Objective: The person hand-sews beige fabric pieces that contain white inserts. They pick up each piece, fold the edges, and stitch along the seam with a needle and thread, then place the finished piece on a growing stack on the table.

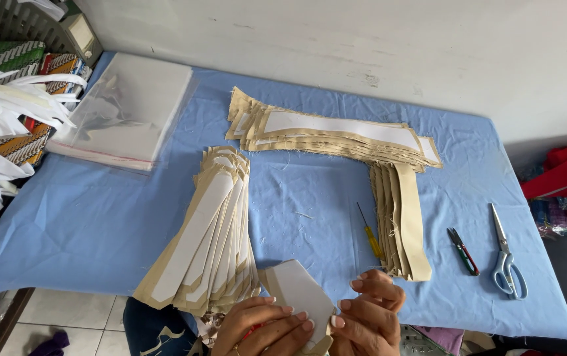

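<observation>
At the bottom middle, my left hand [263, 326] and my right hand [370, 313] both pinch one beige fabric piece with a white pointed lining [296, 287], holding it over the near edge of the blue-covered table [85, 217]. Just to the left of my hands lies a fanned stack of long beige strips with white linings [207, 234]. A narrower stack of plain beige strips [402, 217] lies just beyond my right hand.
A wider stack of beige and white pieces [329, 132] lies across the back. A yellow-handled tool [370, 234], small snips [462, 250] and blue-handled scissors [507, 260] lie at right. Clear plastic bags [125, 112] sit back left, white strips [6, 109] hang at far left.
</observation>
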